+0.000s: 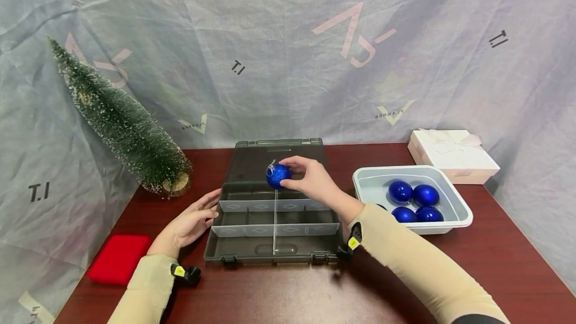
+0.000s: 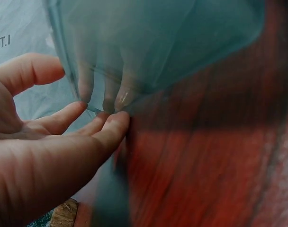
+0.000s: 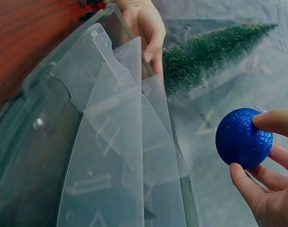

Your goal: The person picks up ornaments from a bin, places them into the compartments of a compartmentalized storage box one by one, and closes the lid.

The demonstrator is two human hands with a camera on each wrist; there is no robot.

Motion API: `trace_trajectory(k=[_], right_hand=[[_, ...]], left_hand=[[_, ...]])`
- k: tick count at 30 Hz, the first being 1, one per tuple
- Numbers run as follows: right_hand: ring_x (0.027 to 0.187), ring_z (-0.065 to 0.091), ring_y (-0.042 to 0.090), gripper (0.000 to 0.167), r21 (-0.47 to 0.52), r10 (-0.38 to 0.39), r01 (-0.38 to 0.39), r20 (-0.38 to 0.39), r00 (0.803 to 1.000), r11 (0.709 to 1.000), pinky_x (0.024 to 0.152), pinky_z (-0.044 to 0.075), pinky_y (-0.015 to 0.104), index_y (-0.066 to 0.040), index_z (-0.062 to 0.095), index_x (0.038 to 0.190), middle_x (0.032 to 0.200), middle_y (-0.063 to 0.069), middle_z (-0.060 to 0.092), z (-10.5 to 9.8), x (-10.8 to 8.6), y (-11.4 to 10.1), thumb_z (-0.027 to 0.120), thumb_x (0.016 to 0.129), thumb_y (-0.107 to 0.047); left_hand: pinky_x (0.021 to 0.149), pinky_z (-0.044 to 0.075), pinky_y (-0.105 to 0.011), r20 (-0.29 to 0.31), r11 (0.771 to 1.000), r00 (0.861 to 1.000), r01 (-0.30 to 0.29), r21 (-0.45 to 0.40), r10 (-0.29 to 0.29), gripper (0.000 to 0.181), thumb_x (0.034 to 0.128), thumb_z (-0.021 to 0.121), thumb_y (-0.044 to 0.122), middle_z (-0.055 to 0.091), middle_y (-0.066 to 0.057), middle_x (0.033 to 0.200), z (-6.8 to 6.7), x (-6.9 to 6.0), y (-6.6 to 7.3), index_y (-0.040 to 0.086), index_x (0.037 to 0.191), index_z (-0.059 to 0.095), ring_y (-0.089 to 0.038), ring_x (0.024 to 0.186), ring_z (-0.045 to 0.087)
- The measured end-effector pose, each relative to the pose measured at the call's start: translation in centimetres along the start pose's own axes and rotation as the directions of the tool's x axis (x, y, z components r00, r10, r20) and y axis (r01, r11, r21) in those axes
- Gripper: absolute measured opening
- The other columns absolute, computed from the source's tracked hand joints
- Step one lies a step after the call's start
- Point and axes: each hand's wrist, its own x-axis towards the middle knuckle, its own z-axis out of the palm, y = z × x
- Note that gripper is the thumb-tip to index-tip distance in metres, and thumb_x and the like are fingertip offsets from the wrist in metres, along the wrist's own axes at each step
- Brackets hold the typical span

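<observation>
Tree: stood at the far left, leaning; nothing is seen hung on it.
Red thing: laid on the table; too blurred to be identified, and untouched.
Left hand: rested against the box's left side, fingers loosely extended; no ball is gripped.
Box: lid laid back and 6 compartments marked off by dividers; no ball can be seen in them, though part of the back row is hidden.
Held ball: glittery blue, kept above the back of the box, apart from the dividers.
Right hand: narrowed to a pinch on that 1 ball by thumb and fingers.
Tub: 4 blue balls plainly shown, and 1 more mostly covered by the right sleeve.
Gift box: set behind the tub, untouched.
Progress: judged early; 1 ball is lifted, at least 5 are left in the tub.
</observation>
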Motion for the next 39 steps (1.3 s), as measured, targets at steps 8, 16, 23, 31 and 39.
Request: trace_trajectory(k=[8, 16, 23, 31, 39], right_hand=[[0.115, 0.066, 0.026, 0.042, -0.036, 0.007, -0.006, 0.045, 0.999, 0.999, 0.094, 0.054, 0.041, -0.01, 0.07, 0.127, 0.128, 0.009, 0.068, 2.7, 1.8, -0.1, 0.082, 0.087, -0.011], [0.111, 0.068, 0.026, 0.04, -0.102, 0.029, -0.023, 0.057, 0.998, 0.994, 0.094, 0.054, 0.039, -0.009, 0.068, 0.122, 0.124, 0.01, 0.068, 5.0, 3.1, 0.4, 0.083, 0.086, -0.012], [0.107, 0.068, 0.023, 0.038, -0.149, 0.032, -0.018, 0.091, 0.995, 0.989, 0.093, 0.053, 0.035, -0.009, 0.069, 0.12, 0.119, 0.008, 0.07, 6.5, 4.0, 1.2, 0.084, 0.086, -0.015], [0.106, 0.069, 0.022, 0.036, -0.19, 0.02, 0.002, 0.117, 0.993, 0.982, 0.091, 0.054, 0.033, -0.009, 0.07, 0.117, 0.117, 0.008, 0.07, 7.5, 4.1, 1.5, 0.085, 0.085, -0.015], [0.104, 0.068, 0.019, 0.035, -0.287, 0.016, 0.021, 0.124, 0.992, 0.958, 0.092, 0.054, 0.033, -0.009, 0.072, 0.117, 0.114, 0.007, 0.072, 8.0, 3.9, 1.3, 0.085, 0.086, -0.02]], left_hand=[[0.107, 0.024, -0.038, 0.01, 1.0, 1.0, 0.002, -0.017, -0.001, 0.076, 0.0989, 0.043, -0.006, 0.0, -0.019, 0.168, 0.1, 0.0, 0.0, 0.004, 0.164, 0.005, -0.033, 0.15, 0.004], [0.104, 0.029, -0.035, 0.011, 1.0, 1.0, -0.003, 0.008, 0.003, 0.075, 0.0992, 0.043, -0.006, 0.004, -0.02, 0.167, 0.0, 0.0, 0.1, 0.005, 0.164, 0.007, -0.025, 0.143, 0.023], [0.106, 0.03, -0.035, 0.013, 1.0, 1.0, -0.002, -0.003, 0.002, 0.077, 0.0986, 0.045, -0.005, 0.005, -0.021, 0.167, 0.1, 0.0, 0.0, 0.005, 0.164, 0.006, -0.018, 0.138, 0.032], [0.111, 0.022, -0.041, 0.007, 1.0, 1.0, 0.004, -0.019, -0.004, 0.077, 0.0984, 0.045, -0.005, 0.003, -0.02, 0.168, 0.2, -0.1, 0.0, 0.005, 0.164, 0.006, -0.032, 0.148, 0.014], [0.114, 0.016, -0.048, 0.01, 1.0, 1.0, 0.002, -0.018, -0.001, 0.076, 0.0993, 0.044, -0.005, 0.004, -0.02, 0.168, 0.3, -0.1, -0.1, 0.006, 0.164, 0.006, -0.034, 0.149, 0.011]])
